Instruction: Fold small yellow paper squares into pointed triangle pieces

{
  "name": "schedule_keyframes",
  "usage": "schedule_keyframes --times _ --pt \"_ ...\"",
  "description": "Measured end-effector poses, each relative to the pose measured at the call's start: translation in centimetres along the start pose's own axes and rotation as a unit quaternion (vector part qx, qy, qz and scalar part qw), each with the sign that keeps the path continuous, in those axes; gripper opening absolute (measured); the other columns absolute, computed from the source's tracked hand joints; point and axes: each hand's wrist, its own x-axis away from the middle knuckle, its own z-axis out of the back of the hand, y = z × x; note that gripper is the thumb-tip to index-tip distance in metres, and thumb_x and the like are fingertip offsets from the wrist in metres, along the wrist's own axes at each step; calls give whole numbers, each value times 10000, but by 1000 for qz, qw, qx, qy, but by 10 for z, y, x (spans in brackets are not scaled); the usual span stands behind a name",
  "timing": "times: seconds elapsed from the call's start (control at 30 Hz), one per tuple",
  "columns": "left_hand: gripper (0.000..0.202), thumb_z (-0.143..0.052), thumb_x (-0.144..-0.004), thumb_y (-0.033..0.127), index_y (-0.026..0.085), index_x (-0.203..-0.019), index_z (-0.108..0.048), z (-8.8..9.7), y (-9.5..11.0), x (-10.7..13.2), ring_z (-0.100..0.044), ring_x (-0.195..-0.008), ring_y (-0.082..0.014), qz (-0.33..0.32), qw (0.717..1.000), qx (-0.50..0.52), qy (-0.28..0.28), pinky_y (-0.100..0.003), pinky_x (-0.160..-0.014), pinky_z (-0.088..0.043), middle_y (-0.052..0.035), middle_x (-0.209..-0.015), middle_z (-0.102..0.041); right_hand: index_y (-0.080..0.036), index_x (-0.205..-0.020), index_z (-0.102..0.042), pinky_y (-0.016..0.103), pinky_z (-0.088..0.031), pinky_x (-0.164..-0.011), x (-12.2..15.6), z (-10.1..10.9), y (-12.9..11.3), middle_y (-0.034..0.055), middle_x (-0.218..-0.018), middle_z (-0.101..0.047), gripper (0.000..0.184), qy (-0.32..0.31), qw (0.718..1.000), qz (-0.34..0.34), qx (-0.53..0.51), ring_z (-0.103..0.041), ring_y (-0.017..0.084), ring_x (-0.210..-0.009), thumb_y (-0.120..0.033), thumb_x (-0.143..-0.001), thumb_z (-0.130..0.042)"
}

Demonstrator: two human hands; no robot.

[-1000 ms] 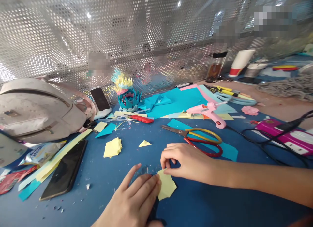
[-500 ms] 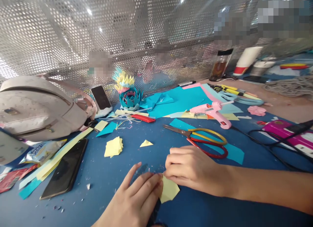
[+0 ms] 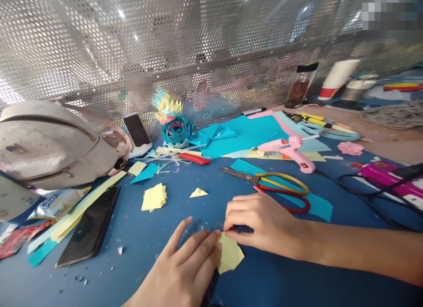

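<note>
A small pale yellow sheet of paper (image 3: 230, 254) lies on the blue tabletop between my hands. My left hand (image 3: 183, 265) is closed on its left edge, the little finger sticking out and the thumb hidden. At the sheet's top corner, my right hand (image 3: 261, 225) pinches with thumb and curled fingers. Beyond the hands sits a small folded yellow triangle (image 3: 198, 192), with a stack of yellow paper squares (image 3: 154, 197) to its left. Scissors (image 3: 264, 179) with one yellow and one red handle lie just beyond my right hand, partly over a blue paper strip (image 3: 319, 205).
A pink glue gun (image 3: 286, 148) with a black cord lies at right, near a magenta power strip (image 3: 390, 177). A red cutter (image 3: 194, 158) and a folded-paper model (image 3: 176, 128) stand farther back. At left are a phone (image 3: 89, 227) and a backpack (image 3: 49, 144).
My right thumb has drawn apart from the curled fingers, opening a gap between them, while its tip stays at the sheet's top corner. The left hand keeps nearly the same place.
</note>
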Motion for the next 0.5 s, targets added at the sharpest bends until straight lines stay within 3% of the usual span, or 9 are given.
schedule_keyframes --times 0.07,0.13,0.17,0.2,0.37,0.5 --pt "631 -294 -1097 567 104 -1227 -703 -1 1 0 -609 -1249 -222 8 1000 -3 19 -493 -1300 -5 -102 -1347 -681 -199 -826 -721 275 -353 -650 1 -1 0 -8 -785 -708 120 0 1000 6 2 -611 145 -734 -187 -939 -682" --pt "539 -259 -1138 375 98 -1178 -720 -3 2 0 -617 -1241 -231 25 998 -10 63 -534 -1293 -43 -117 -1313 -694 -192 -820 -712 276 -348 -643 1 -1 -1 -2 -770 -697 155 2 1000 20 11 -604 146 -724 -182 -963 -653" --pt "475 -275 -1133 265 94 -1192 -714 -3 3 0 -624 -1234 -226 26 998 -18 58 -539 -1291 -54 -119 -1316 -691 -188 -818 -707 276 -345 -639 2 -1 -2 2 -764 -689 177 1 1000 26 16 -596 146 -719 -178 -978 -631" --pt "456 -284 -1131 256 95 -1230 -700 -3 3 0 -620 -1246 -228 8 1000 -23 20 -540 -1291 -46 -122 -1348 -674 -183 -817 -700 276 -342 -633 2 0 -3 5 -759 -679 200 1 999 32 23 -587 144 -715 -175 -994 -607" --pt "488 -253 -1136 250 91 -1202 -710 2 2 -2 -652 -1192 -224 1 999 -22 27 -545 -1290 -30 -115 -1309 -699 -169 -798 -643 284 -321 -620 4 3 -7 20 -760 -627 292 -13 991 86 102 -509 145 -689 -191 -1055 -505" --pt "487 -258 -1137 270 78 -1227 -697 3 1 -2 -643 -1217 -236 -5 1000 -16 13 -558 -1288 -17 -129 -1330 -687 -163 -739 -595 301 -305 -613 3 6 -9 23 -751 -595 376 -8 976 148 160 -440 151 -663 -109 -1058 -404"
